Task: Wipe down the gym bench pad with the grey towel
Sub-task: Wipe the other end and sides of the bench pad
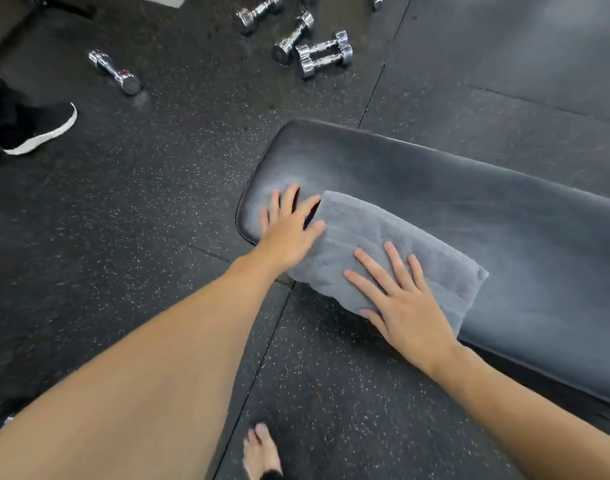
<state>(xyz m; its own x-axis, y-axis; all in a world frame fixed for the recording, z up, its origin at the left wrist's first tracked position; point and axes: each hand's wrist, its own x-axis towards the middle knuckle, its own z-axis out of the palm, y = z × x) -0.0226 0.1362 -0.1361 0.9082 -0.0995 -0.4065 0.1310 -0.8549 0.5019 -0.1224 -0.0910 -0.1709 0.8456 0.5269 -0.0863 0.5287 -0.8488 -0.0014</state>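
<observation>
A dark padded gym bench pad [470, 209] runs from the middle of the view to the right edge, its rounded end pointing left. A folded grey towel [362, 233] lies flat across the pad near that end, its near side hanging slightly over the pad's front edge. My right hand [404, 303] presses flat on the towel's near part, fingers spread. At the towel's left edge, my left hand [289, 223] rests flat, fingers spread, partly on the towel and partly on the bare pad. Neither hand grips anything.
Speckled black rubber floor [141, 209] surrounds the bench. Several chrome dumbbells [317, 53] lie on the floor beyond the pad, one more dumbbell [118, 72] farther left. Another person's black shoe [37, 128] is at the left edge. My bare foot [262, 452] stands below the bench.
</observation>
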